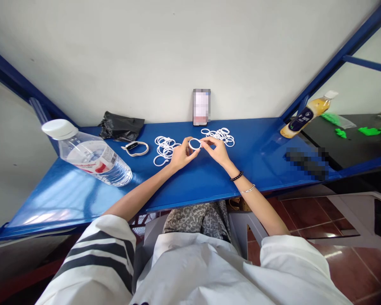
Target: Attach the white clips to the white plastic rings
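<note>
Head view: A slim, round, white plastic-looking ring (pixel 194 139) sits above a glossy blue tabletop (pixel 209 182), clamped between left thumb and fingers. The left hand (pixel 181 156) grips from 8 o'clock, the right hand (pixel 218 150) pinches the rim at 3, equally near. Being round, it shows no long axis; loose white rings (pixel 167 149) lie toward 9 o'clock.

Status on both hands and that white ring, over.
Left hand, right hand: both holding white ring. Left ring pile, right ring pile: close beside the hands. Phone: upright beyond.
</note>
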Action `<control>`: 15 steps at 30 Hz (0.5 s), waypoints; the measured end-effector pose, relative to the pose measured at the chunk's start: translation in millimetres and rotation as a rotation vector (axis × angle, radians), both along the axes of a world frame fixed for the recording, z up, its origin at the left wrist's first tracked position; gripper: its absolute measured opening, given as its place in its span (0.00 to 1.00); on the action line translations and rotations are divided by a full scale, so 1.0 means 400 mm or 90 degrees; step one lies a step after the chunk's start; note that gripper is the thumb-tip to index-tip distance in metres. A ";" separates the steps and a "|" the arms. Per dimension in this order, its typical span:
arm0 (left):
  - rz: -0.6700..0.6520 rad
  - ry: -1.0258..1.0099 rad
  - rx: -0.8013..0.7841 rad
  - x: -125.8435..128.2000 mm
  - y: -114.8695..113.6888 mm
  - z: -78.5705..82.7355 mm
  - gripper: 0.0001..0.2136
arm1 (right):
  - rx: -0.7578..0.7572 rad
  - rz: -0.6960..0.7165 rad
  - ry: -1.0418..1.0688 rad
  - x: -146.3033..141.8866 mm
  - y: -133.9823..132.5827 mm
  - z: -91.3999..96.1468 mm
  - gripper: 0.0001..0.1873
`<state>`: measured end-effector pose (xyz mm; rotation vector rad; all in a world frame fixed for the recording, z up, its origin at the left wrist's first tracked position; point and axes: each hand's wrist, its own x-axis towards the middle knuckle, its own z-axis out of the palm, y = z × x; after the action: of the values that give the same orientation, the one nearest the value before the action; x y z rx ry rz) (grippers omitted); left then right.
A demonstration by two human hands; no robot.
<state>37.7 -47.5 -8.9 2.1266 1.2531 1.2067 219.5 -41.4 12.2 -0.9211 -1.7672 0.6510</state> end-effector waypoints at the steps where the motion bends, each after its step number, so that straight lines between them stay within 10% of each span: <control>1: 0.000 0.000 0.001 0.000 0.000 0.000 0.22 | 0.007 -0.005 -0.001 0.000 -0.001 0.001 0.15; 15: 0.014 0.019 0.041 -0.005 0.010 -0.004 0.28 | 0.068 -0.054 -0.028 0.004 0.003 0.001 0.09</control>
<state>35.7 -43.6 -10.7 2.1901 1.2686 1.2451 221.2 -40.1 12.5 -0.9378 -1.7739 0.4807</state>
